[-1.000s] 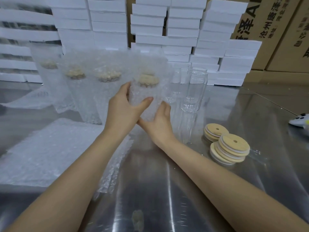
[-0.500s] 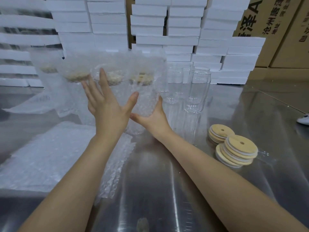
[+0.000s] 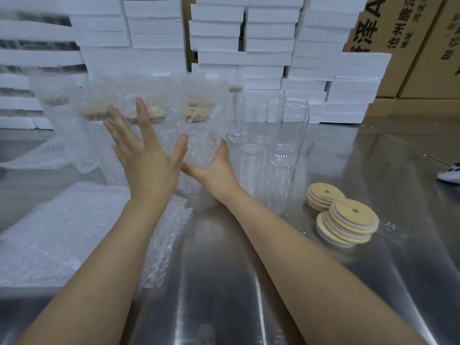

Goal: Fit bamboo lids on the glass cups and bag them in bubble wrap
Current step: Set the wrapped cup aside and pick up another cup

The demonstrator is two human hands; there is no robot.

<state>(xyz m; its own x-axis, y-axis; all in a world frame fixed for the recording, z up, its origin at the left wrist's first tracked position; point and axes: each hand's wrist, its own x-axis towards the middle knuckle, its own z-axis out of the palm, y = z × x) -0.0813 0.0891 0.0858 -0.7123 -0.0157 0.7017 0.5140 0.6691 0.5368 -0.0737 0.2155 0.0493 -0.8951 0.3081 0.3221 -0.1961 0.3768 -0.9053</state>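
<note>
Head: left hand [image 3: 146,165] splayed; right hand [image 3: 219,171] touches cup [image 3: 199,138].

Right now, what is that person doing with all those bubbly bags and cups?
A person is packing cups. Their open left hand hovers in front of a row of lidded glass cups in clear bubble-wrap bags, while the right hand touches the nearest bagged cup. Bare clear glass cups stand to the right, not yet lidded, beside stacked round bamboo lids on the shiny metal table. A pile of flat bubble wrap lies on the left.
</note>
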